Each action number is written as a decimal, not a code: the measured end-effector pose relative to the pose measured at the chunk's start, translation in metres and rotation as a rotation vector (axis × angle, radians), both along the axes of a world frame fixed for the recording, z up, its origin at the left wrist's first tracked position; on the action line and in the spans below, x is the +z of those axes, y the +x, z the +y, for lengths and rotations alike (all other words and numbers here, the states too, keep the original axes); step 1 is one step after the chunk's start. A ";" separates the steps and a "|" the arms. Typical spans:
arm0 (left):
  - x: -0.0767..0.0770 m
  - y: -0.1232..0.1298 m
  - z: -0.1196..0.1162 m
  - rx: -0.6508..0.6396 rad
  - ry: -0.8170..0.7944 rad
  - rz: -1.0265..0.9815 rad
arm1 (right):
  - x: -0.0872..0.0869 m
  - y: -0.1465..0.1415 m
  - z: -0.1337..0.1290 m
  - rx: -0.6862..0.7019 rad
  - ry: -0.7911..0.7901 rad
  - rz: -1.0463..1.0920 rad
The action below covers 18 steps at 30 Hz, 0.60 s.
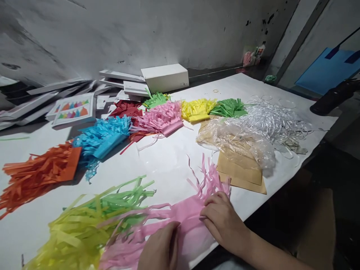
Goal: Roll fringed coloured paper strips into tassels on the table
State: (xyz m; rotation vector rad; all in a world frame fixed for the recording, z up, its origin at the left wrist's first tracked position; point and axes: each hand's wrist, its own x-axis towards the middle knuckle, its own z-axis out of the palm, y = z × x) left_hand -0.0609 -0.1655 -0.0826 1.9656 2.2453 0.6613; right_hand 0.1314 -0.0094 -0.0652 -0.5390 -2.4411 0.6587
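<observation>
A pink tissue-paper fringe (pixel 188 212) lies across the near edge of the table, its uncut middle band flat and its cut strips spreading to both sides. My left hand (pixel 160 247) is closed at the left of the band, thumb and fingers pinched on the paper. On the right, my right hand (pixel 222 219) has its fingers curled onto the band, close to the strips at that end. Left of the pink paper, and partly under its strips, are a yellow fringe (pixel 75 240) and a light green fringe (pixel 120 200).
Folded orange (pixel 74 163), blue (pixel 108 144), pink (pixel 171 125), yellow (pixel 197 110) and green (pixel 229 107) fringes line the table. White boxes (pixel 165 78) stand along the wall. Brown envelopes (pixel 239 168), clear plastic (pixel 244 142) and white string (pixel 275 116) lie right.
</observation>
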 end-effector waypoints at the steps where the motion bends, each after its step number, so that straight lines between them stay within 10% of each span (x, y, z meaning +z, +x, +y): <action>1: 0.006 -0.001 0.004 0.027 -0.077 -0.058 | 0.000 -0.001 0.001 -0.031 0.007 -0.028; 6: 0.034 -0.005 0.037 0.178 -0.473 -0.189 | -0.003 -0.008 0.007 -0.146 0.056 -0.156; 12: 0.043 -0.008 0.063 0.226 -0.555 -0.177 | 0.002 -0.017 0.006 -0.239 0.220 -0.168; 18: 0.035 -0.015 0.067 0.219 -0.544 -0.147 | 0.008 -0.018 0.004 0.216 0.451 -0.169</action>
